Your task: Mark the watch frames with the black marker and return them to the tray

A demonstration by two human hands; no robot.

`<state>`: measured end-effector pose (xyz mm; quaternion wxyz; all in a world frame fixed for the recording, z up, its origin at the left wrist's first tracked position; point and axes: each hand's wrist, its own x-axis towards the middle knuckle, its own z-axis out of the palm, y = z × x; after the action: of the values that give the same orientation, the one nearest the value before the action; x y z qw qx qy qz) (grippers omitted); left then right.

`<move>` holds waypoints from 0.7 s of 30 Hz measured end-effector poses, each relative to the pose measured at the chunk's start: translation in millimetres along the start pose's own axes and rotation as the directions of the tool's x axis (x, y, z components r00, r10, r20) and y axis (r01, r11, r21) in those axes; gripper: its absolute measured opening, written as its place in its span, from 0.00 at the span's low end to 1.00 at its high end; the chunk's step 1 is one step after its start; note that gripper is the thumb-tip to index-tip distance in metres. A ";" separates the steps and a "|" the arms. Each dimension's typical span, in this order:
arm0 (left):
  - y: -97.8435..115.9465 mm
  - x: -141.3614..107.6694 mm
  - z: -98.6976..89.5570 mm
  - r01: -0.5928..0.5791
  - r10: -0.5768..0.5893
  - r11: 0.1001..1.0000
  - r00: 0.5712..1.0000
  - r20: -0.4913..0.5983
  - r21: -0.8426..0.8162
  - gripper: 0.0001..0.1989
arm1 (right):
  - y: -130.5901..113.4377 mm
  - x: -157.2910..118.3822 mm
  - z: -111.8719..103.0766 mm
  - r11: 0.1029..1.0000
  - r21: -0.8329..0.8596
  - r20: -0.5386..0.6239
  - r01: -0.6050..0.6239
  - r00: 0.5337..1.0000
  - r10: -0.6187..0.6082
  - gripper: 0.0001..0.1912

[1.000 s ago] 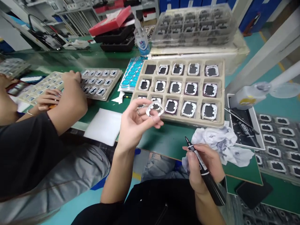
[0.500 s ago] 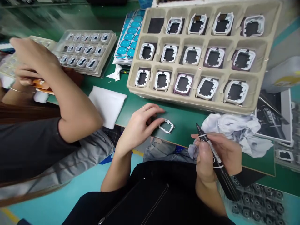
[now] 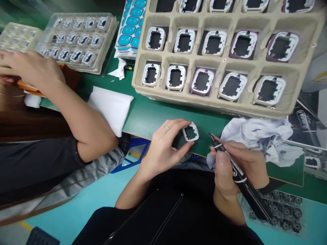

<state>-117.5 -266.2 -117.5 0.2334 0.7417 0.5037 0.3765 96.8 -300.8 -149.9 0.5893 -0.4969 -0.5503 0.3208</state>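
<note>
My left hand [image 3: 167, 146] curls round a small white watch-case frame [image 3: 195, 137], index finger at its top edge and thumb at its lower edge, just above the green table edge. To the right, my right hand [image 3: 238, 163] grips a black marker pen [image 3: 240, 177], its dark tip pointing up and left toward the frame. A piece of greyish cloth [image 3: 211, 160] shows beside the right fingers; whether they hold it I cannot tell. Beyond both hands stands a beige tray [image 3: 184, 95] with similar frames in its compartments.
Crumpled white cloth [image 3: 255, 136] lies right of the marker. A folded white cloth [image 3: 109, 105], blue sticker sheets [image 3: 131, 30] and a clear tray of parts [image 3: 99, 68] are to the left. A co-worker's arm [image 3: 84, 129] reaches in there. Black parts [image 3: 283, 211] sit at lower right.
My left hand has moved right and opened its grasp wider around the frame, which is now tilted up more toward me. The marker stays in my right hand. The view has shifted closer.
</note>
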 end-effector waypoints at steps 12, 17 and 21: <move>3.1 12.0 11.8 0.035 -0.018 0.980 0.996 0.093 -0.194 0.22 | -15.8 17.1 17.0 0.962 -0.149 -0.073 0.231 0.967 -0.243 0.15; 2.1 9.2 12.7 0.011 -0.001 0.984 0.999 0.055 -0.177 0.22 | -18.3 19.2 18.7 0.959 -0.193 -0.072 0.208 0.972 -0.225 0.14; 2.2 7.6 13.5 0.000 0.007 0.986 0.999 0.038 -0.169 0.22 | -21.9 20.3 18.6 0.960 -0.201 -0.065 0.196 0.975 -0.213 0.15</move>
<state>-103.9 -259.6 -121.6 0.3044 0.7273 0.4642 0.4036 78.9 -284.3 -124.6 0.5915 -0.5054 -0.6014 0.1814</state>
